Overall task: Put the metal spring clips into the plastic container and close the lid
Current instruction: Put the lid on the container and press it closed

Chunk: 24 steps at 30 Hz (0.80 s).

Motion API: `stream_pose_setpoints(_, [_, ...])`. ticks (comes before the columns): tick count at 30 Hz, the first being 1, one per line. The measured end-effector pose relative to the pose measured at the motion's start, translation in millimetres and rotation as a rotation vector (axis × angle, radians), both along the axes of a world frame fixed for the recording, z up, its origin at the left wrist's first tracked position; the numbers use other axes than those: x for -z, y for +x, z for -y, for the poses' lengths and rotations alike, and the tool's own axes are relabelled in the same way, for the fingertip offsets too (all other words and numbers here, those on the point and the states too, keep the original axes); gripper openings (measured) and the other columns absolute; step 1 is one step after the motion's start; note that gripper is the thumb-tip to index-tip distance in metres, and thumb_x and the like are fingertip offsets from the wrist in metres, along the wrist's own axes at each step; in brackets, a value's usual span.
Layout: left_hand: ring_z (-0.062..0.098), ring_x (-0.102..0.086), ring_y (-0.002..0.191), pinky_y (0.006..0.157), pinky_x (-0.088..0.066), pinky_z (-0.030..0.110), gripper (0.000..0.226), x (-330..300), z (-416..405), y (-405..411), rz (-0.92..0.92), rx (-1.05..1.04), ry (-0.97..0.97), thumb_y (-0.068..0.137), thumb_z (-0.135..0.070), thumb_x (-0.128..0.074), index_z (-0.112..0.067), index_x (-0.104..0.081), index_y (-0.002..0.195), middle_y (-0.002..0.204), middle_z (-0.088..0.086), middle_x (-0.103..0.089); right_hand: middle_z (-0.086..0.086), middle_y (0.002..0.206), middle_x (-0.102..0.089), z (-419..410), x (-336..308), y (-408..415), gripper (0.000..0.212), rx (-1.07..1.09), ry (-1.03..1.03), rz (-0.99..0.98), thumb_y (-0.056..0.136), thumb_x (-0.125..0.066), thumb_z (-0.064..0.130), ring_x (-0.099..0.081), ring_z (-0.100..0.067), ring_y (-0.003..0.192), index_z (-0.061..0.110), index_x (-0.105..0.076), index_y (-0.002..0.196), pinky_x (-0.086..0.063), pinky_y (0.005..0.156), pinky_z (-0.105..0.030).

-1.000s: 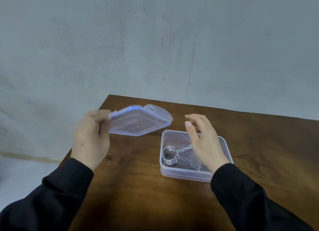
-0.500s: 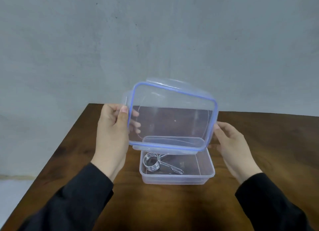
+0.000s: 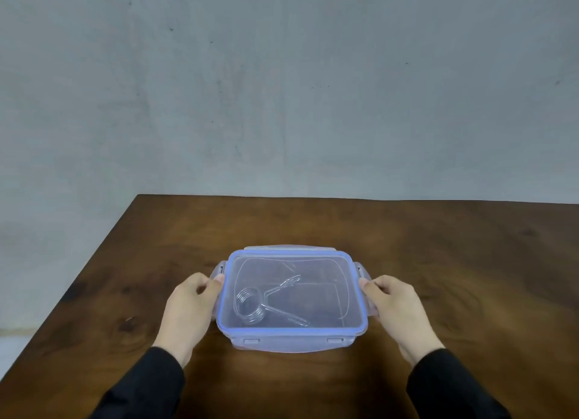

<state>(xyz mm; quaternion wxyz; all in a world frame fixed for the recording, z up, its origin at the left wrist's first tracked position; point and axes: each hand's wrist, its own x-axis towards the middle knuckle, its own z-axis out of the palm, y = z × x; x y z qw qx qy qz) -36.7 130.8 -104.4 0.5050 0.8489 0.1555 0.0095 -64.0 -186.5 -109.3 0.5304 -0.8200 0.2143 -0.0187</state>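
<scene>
A clear plastic container (image 3: 291,345) sits on the wooden table, with its blue-rimmed lid (image 3: 313,257) lying flat on top. Through the lid I see a metal spring clip (image 3: 255,304) with a coiled end and two long arms. My left hand (image 3: 188,309) grips the lid's left side at its latch flap. On the opposite side, my right hand (image 3: 398,309) holds the right latch flap. The front and back latch flaps stick outward.
The dark wooden table (image 3: 454,262) extends to the right and back to a grey wall (image 3: 282,89). Its left edge (image 3: 78,284) runs diagonally, with pale floor beyond. Black sleeves cover both forearms.
The lid, held tilted up above the container half a second ago, has come down flat onto it. Both hands moved down with it to the container's sides.
</scene>
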Motion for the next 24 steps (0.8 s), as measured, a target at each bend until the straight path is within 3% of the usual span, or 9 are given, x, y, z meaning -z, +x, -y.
stream_pose_setpoints(3, [0.02,-0.049,0.059,0.065,-0.054,0.05,0.043,4.5,0.9,5.0,-0.03,-0.015,0.002,0.093,-0.042,-0.057,-0.006,-0.048,0.07,0.061,0.005,-0.055,0.002,0.053,-0.057,3.0,3.4,4.3,0.043,-0.004,-0.01,-0.029,0.097,-0.063,0.033,-0.052,-0.016,0.056,0.012,-0.053,0.06,-0.048,0.061,-0.036])
stream_pose_setpoints(8, [0.02,-0.05,0.059,0.06,-0.049,0.043,0.041,9.1,4.9,6.4,-0.028,-0.021,-0.008,0.093,-0.04,-0.057,-0.009,-0.05,0.068,0.06,0.004,-0.056,-0.004,0.06,-0.069,3.3,4.3,4.6,0.039,-0.014,0.005,-0.052,0.099,-0.061,0.032,-0.066,-0.017,0.062,0.012,-0.059,0.066,-0.058,0.065,-0.033])
stream_pose_setpoints(12, [0.02,-0.056,0.06,0.065,-0.055,0.049,0.041,13.7,5.8,3.1,-0.072,-0.026,-0.058,0.095,-0.037,-0.058,-0.003,-0.054,0.072,0.063,0.006,-0.063,0.0,0.065,-0.073,3.6,8.7,5.6,0.035,0.001,0.053,-0.077,0.099,-0.062,0.033,-0.073,-0.019,0.071,0.013,-0.062,0.07,-0.062,0.07,-0.036])
stream_pose_setpoints(17, [0.022,-0.069,0.067,0.058,-0.053,0.031,0.044,14.9,8.9,-3.1,-0.107,-0.035,-0.198,0.097,-0.038,-0.055,0.002,-0.059,0.08,0.07,0.009,-0.072,-0.001,0.077,-0.078,0.8,13.5,2.9,0.03,0.006,0.16,-0.101,0.1,-0.059,0.034,-0.076,-0.017,0.076,0.011,-0.071,0.084,-0.065,0.075,-0.039])
stream_pose_setpoints(21, [0.026,-0.072,0.075,0.066,-0.058,0.038,0.05,16.5,9.0,-5.3,-0.156,-0.058,-0.291,0.095,-0.045,-0.056,0.004,-0.06,0.084,0.077,0.01,-0.074,0.001,0.072,-0.076,-1.7,16.2,-1.0,0.035,0.015,0.248,-0.09,0.101,-0.058,0.035,-0.076,-0.017,0.076,0.008,-0.068,0.082,-0.065,0.077,-0.043])
stream_pose_setpoints(24, [0.026,-0.072,0.076,0.069,-0.058,0.04,0.05,18.3,6.4,-5.9,-0.17,-0.054,-0.33,0.094,-0.048,-0.057,0.001,-0.058,0.083,0.079,0.009,-0.075,0.003,0.068,-0.075,-5.6,14.0,-4.6,0.037,0.032,0.292,-0.095,0.101,-0.057,0.035,-0.075,-0.015,0.073,0.005,-0.067,0.082,-0.065,0.069,-0.035])
